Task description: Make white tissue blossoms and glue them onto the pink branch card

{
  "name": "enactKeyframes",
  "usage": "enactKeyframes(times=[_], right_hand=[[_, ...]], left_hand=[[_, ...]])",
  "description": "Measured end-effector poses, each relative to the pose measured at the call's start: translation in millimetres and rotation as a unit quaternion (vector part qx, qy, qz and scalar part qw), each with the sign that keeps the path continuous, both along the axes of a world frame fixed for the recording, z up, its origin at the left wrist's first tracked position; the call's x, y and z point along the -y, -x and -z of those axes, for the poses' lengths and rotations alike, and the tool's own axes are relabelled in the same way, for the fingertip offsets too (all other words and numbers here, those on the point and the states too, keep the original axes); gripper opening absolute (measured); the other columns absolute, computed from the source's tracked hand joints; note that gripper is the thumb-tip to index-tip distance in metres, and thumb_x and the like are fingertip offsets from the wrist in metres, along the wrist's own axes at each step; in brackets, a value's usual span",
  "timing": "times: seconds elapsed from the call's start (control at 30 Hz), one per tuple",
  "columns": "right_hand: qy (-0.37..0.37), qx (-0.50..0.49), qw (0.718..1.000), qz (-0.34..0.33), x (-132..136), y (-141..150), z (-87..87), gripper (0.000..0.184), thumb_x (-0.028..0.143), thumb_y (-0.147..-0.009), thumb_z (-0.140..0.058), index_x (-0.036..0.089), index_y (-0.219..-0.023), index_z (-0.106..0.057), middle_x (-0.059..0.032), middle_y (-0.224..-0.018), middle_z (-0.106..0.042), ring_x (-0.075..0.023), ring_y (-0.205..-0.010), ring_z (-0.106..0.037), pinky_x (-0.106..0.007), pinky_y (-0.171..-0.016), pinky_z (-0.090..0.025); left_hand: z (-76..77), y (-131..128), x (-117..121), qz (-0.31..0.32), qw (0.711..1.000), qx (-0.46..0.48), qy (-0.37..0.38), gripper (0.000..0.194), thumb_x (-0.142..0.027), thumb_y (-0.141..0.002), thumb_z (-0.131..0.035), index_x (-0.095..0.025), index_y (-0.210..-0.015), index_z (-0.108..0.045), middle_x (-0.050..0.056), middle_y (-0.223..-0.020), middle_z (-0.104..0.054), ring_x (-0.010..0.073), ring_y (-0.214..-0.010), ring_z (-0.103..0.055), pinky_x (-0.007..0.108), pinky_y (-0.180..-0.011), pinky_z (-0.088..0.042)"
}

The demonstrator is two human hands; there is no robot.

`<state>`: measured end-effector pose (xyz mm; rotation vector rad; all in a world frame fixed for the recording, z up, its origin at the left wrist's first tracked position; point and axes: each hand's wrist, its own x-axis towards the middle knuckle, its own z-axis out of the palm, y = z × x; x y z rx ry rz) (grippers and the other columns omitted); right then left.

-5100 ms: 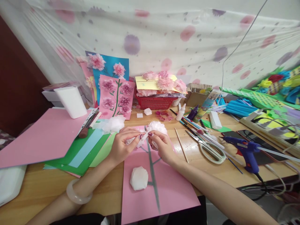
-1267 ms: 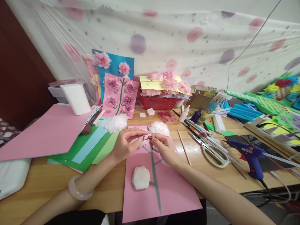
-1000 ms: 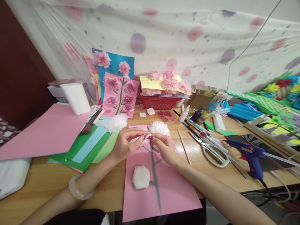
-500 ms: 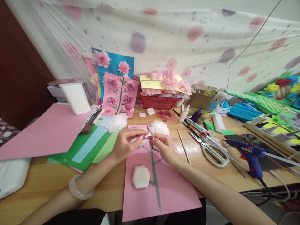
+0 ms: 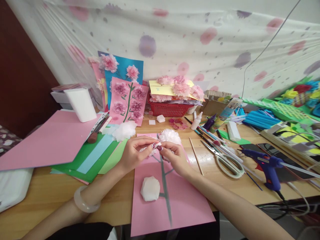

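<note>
Above a pink sheet [image 5: 150, 220] with a painted green-grey stem, my left hand [image 5: 136, 151] and my right hand [image 5: 175, 156] meet fingertip to fingertip. Both pinch a small piece of white tissue paper [image 5: 157, 144], mostly covered by the fingers. Just behind the right hand a fluffy white paper flower [image 5: 170, 136] lies at the top of the sheet. More white tissue shows partly beneath the hands. Lower on the sheet, left of the stem, sits a round white wad of tissue [image 5: 150, 189].
To the right lie a wooden stick [image 5: 196, 156], scissors [image 5: 226, 163] and a blue glue gun [image 5: 266, 165] with its cord. Coloured sheets [image 5: 100, 160] and loose white tissue [image 5: 124, 131] are at left. Behind stand a red basket [image 5: 170, 109] and a pink flower picture [image 5: 127, 100].
The right thumb and fingertips have shifted very slightly at the pinched tissue. Everything else stays where it was.
</note>
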<state>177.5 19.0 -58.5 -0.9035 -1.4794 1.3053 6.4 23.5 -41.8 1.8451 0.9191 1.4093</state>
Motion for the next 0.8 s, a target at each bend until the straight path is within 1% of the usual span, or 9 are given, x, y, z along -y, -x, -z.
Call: enactKeyframes(times=[0.13, 0.37, 0.53, 0.8], right_hand=[[0.0, 0.005, 1.0, 0.004, 0.1, 0.0, 0.0, 0.032, 0.047, -0.081, -0.063, 0.016, -0.084, -0.071, 0.0014, -0.059, -0.044, -0.0113, -0.056, -0.036, -0.025, -0.05, -0.027], [-0.002, 0.001, 1.0, 0.0, -0.3, -0.3, 1.2, 0.029, 0.043, -0.083, -0.063, 0.016, -0.084, -0.071, 0.0028, -0.058, -0.041, -0.0102, -0.055, -0.033, -0.024, -0.05, -0.025], [0.002, -0.001, 1.0, 0.001, 0.2, 0.4, -0.1, 0.031, 0.046, -0.082, -0.063, 0.016, -0.082, -0.07, 0.0022, -0.059, -0.043, -0.0107, -0.056, -0.036, -0.025, -0.051, -0.027], [-0.001, 0.003, 1.0, 0.0, -1.5, -0.2, 2.2, 0.029, 0.045, -0.083, -0.063, 0.017, -0.083, -0.071, 0.002, -0.059, -0.043, -0.0106, -0.055, -0.035, -0.024, -0.049, -0.026]], left_hand=[[-0.1, -0.1, 0.1, 0.002, 1.0, 0.002, 0.004, 0.019, -0.016, -0.078, -0.06, -0.019, -0.084, -0.078, 0.005, -0.089, -0.077, 0.019, -0.086, -0.071, 0.028, -0.078, -0.058], [1.1, -0.2, 0.3, 0.001, 1.0, 0.003, 0.002, 0.018, -0.016, -0.078, -0.06, -0.019, -0.084, -0.077, 0.006, -0.089, -0.077, 0.0192, -0.086, -0.071, 0.029, -0.078, -0.058], [0.7, 0.0, 0.1, -0.001, 1.0, -0.002, -0.002, 0.018, -0.016, -0.078, -0.06, -0.018, -0.084, -0.077, 0.006, -0.089, -0.077, 0.0194, -0.085, -0.072, 0.029, -0.078, -0.058], [-1.1, 0.0, 0.5, -0.002, 1.0, -0.005, 0.002, 0.02, -0.016, -0.077, -0.059, -0.019, -0.084, -0.077, 0.006, -0.089, -0.077, 0.0194, -0.085, -0.072, 0.029, -0.078, -0.059]])
